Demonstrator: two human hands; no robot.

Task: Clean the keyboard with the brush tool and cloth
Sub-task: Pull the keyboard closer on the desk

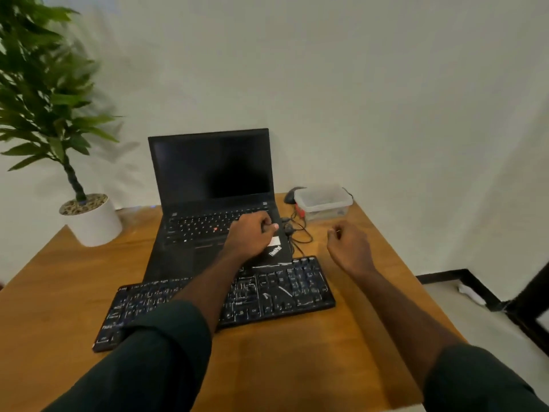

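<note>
**Both hands reaching past the keyboard, no tool in hand yet**

The black keyboard (225,298) is lying slantwise on the wooden worktop (297,352), near the person, its far edge touching or just overlapping the front of an open laptop (214,200). Pale streaks and smears are showing across its keys, which suggests the cleaning is not yet under way.

The left hand (252,236) is hovering over the right side of the laptop's deck, its grip curled; something small and pale is showing at the fingertips, but whether it is being pinched or is just a sticker on the laptop, I cannot tell. The right hand (349,245) is hanging in the air to the right of the laptop, fingers loosely curled and, as far as can be seen, holding nothing.

Neither brush nor cloth is plainly showing. A clear lidded plastic box (323,202) is sitting at the far right of the worktop, with a dark mouse (289,194) just behind it and thin cables (300,233) trailing between it and the laptop. The hands are probably heading that way because the cleaning tools are kept in the box, though its contents are too blurred to name. A potted plant (89,215) is standing at the far left corner, well apart from the work.
</note>
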